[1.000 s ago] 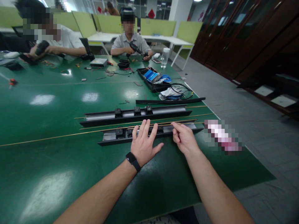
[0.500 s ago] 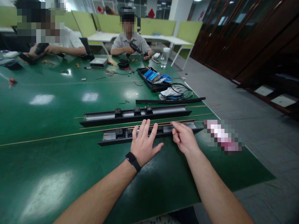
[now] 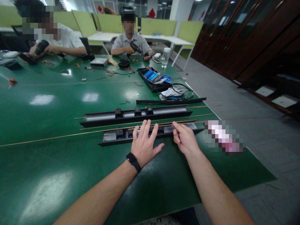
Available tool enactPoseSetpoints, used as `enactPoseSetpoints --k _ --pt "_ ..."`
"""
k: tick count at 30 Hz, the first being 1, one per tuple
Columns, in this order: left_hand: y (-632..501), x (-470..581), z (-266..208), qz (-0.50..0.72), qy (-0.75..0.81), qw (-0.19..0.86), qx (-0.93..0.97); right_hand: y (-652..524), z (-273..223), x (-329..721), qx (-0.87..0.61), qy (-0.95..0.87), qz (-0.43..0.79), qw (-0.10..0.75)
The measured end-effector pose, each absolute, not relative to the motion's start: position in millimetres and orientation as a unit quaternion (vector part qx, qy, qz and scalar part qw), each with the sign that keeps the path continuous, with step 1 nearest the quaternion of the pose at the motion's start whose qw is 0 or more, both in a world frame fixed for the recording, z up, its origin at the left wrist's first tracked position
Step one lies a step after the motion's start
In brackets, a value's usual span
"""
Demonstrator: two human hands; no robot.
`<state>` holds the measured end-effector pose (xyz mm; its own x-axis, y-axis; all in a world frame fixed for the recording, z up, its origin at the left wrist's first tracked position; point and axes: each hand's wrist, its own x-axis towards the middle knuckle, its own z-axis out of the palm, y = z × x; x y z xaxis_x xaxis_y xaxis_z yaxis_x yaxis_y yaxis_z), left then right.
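Note:
My left hand [image 3: 144, 145] lies flat with fingers spread over the near black channel [image 3: 122, 142], an open trough with a light inside. Several small black blocks sit in it, and my fingers partly hide them. At the channel's right part, my right hand [image 3: 186, 138] is closed, thumb and forefinger pinched at a thin brass-coloured rod [image 3: 58, 136]. That rod runs along the channel and far out to the left. Behind it, a second black channel [image 3: 161, 117] holds three black blocks [image 3: 137, 111]. More thin rods lie between and beside the channels.
A black strip [image 3: 171, 101], gloves with a cable [image 3: 173, 93] and a black tray [image 3: 156, 88] lie farther back on the green table [image 3: 77, 162]. A blurred pink-and-white item [image 3: 221, 136] is at the right edge. Two people hold power drills [image 3: 136, 47] across the table.
My hands, the channels and the rods stay where they were. The person at the far left has shifted their head and drill slightly.

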<state>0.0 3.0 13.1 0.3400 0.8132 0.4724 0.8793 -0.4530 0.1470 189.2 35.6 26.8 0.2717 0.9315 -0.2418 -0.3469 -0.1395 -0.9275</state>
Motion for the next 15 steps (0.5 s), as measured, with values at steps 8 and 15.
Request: enactPoseSetpoints --k 8,15 --pt "3.4 -0.6 12.1 -0.244 -0.518 0.065 -0.817 35.0 28.6 191.7 -0.514 -0.269 0.557 0.595" --pt "3.4 -0.5 12.7 -0.239 -0.518 0.063 -0.819 35.3 28.7 188.1 -0.532 -0.262 0.539 0.598"
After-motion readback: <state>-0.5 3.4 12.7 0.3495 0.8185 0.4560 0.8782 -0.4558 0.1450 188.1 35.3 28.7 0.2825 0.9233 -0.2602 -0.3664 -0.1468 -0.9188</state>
